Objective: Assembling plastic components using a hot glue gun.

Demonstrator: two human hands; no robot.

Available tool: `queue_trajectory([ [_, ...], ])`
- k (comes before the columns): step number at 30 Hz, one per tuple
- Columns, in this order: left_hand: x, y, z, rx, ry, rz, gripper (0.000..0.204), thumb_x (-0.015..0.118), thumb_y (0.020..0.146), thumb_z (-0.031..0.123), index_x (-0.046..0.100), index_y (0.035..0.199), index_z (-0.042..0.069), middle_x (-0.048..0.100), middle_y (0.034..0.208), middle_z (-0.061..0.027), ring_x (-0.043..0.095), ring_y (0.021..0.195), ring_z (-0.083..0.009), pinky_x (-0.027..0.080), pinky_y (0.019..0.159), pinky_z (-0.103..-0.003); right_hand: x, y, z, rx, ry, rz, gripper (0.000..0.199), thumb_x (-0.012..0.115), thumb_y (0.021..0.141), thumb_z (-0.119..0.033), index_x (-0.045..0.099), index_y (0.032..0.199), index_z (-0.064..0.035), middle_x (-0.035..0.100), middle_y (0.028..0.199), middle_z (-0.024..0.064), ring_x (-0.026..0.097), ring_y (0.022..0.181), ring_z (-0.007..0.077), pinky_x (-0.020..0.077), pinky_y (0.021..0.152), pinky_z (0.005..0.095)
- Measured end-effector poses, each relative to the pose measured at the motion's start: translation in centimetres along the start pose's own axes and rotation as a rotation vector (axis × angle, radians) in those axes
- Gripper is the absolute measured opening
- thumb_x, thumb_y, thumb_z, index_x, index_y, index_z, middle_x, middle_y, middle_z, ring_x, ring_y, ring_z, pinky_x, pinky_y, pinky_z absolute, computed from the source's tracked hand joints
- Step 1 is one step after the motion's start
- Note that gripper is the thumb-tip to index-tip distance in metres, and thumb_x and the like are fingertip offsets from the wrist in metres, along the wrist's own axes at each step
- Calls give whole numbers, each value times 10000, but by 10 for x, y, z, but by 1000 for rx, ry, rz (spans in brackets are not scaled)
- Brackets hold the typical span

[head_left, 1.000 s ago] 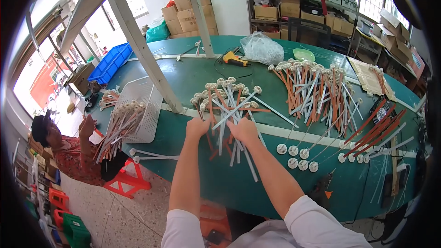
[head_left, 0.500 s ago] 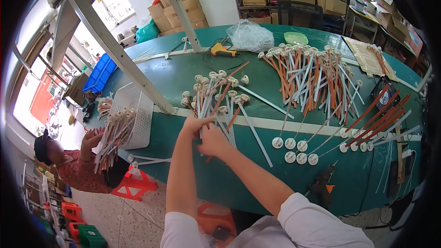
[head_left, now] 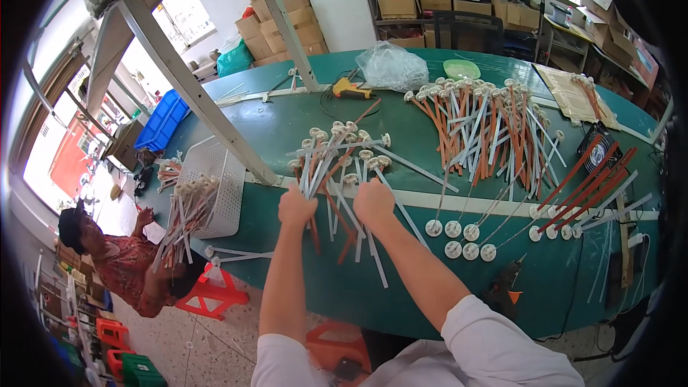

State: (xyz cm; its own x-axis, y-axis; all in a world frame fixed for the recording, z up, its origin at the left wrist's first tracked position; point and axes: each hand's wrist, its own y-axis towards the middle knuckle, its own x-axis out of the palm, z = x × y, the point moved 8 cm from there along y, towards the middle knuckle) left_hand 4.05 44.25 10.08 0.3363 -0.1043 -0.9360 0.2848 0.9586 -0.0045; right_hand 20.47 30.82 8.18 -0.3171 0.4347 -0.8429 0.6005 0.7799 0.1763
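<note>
Left hand: fingers closed around a bunch of flat strips, orange and grey-white, tipped with round white caps. Caps fan out beyond the fist, toward the table's far side; some strip ends show below.

Right hand: just beside the same heap, apart from the left hand. Fingers look curled; how tightly, and whether around any strips, cannot tell. Loose strips cross between the hands, and one slants past the right hand's outer side.

Heap lies at the near-middle of the green table. To its right, white discs stand in two rows; beyond these, a larger pile of capped strips. To the left, a white basket with more strips; a seated co-worker is near it. Yellow glue gun on the far side, near a clear plastic bag.
</note>
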Motion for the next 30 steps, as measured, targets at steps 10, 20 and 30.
queue_trajectory([
  [10, 33, -75, 73, 1035, 300, 53, 733, 655, 676, 44, 464, 1381, 105, 442, 1455, -47, 408, 1340, -358, 421, 1004, -473, -1, 16, 7, 117, 84, -81, 234, 632, 803, -187, 711, 957, -30, 630, 1091, 215, 649, 1011, 375, 548, 830, 454],
  [20, 32, -68, 84, 923, 401, -60, 821, 755, 602, 120, 501, 1366, 279, 365, 1507, -83, 347, 1383, -369, 397, 1044, -480, 15, 10, 23, 202, 200, -169, 243, 629, 827, -184, 698, 1012, -43, 680, 1050, 222, 670, 993, 383, 547, 846, 462],
  [30, 36, -68, 96, 944, 482, -48, 715, 799, 599, 160, 597, 1274, 279, 358, 1508, -112, 325, 1398, -364, 381, 1047, -467, -8, 12, 18, 251, 48, -118, 210, 622, 817, -157, 716, 970, -49, 694, 1014, 198, 681, 982, 361, 559, 821, 445],
])
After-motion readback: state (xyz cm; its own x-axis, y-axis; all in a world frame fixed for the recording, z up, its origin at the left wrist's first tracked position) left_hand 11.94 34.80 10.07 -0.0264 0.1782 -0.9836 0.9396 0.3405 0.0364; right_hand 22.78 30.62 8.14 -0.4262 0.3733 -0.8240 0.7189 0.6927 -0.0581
